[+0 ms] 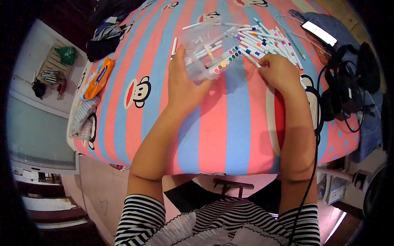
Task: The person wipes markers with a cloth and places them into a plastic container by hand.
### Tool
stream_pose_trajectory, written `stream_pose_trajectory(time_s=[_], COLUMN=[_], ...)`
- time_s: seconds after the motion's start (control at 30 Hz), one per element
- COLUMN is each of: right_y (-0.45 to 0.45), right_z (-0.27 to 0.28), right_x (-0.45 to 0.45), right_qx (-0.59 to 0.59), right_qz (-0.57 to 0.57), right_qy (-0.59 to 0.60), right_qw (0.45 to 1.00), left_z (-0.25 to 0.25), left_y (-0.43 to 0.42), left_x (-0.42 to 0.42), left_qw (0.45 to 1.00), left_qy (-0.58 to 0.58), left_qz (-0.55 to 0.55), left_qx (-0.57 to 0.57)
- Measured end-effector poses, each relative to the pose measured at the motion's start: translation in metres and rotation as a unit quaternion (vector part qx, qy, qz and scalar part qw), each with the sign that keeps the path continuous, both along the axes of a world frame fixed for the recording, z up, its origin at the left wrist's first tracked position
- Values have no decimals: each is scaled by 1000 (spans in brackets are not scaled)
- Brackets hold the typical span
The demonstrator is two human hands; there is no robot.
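A clear plastic box (198, 74) is tilted over the bed, and my left hand (184, 84) is closed around its near left side. Several markers lie inside it, with a row of coloured round ends (223, 64) facing me on the right. My right hand (280, 71) is to the right of the box, fingers pinched on the end of a white marker (250, 58) that points toward the box. Beyond my right hand spreads a loose pile of white markers (269, 39) with caps of many colours. Some fingertips are hidden behind the hand.
A striped bedsheet (213, 139) with monkey faces covers the bed. An orange packet (99, 79) and dark clothes (104, 41) lie at the left. On the right are a white phone-like device (319, 33) with a cable and a black bag with cords (342, 88).
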State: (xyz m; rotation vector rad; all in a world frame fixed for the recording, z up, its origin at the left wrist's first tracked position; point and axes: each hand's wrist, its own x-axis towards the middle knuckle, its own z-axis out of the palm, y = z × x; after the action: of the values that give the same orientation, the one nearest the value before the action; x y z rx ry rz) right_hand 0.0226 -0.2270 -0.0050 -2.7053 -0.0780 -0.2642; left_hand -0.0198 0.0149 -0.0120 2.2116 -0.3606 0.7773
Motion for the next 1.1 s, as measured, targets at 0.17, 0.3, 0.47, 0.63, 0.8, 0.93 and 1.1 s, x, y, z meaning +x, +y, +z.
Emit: stream_pose_trajectory(time_s=[0.17, 0.3, 0.47, 0.63, 0.8, 0.93, 1.1], right_y=[-10, -5, 7, 7, 27, 25, 9], right_z=[13, 12, 5, 3, 1, 7, 17], right_x=[-3, 3, -4, -6, -10, -11, -4], right_qx=[24, 11, 81, 98, 67, 104, 260], right_qz=[59, 40, 93, 107, 108, 121, 47], right_qy=[84, 78, 54, 61, 55, 78, -89], right_qw=[994, 996, 991, 988, 990, 984, 960], left_z=[2, 4, 3, 6, 1, 0, 0], left_y=[0, -1, 0, -2, -1, 0, 1], left_x=[-1, -2, -2, -4, -1, 1, 0], left_qw=[1000, 1000, 1000, 999, 1000, 1000, 1000], left_qy=[0, 5, 0, -13, -1, -2, 12], left_qz=[3, 2, 5, 25, 5, 2, 22], left_qx=[4, 3, 14, 30, 15, 9, 11])
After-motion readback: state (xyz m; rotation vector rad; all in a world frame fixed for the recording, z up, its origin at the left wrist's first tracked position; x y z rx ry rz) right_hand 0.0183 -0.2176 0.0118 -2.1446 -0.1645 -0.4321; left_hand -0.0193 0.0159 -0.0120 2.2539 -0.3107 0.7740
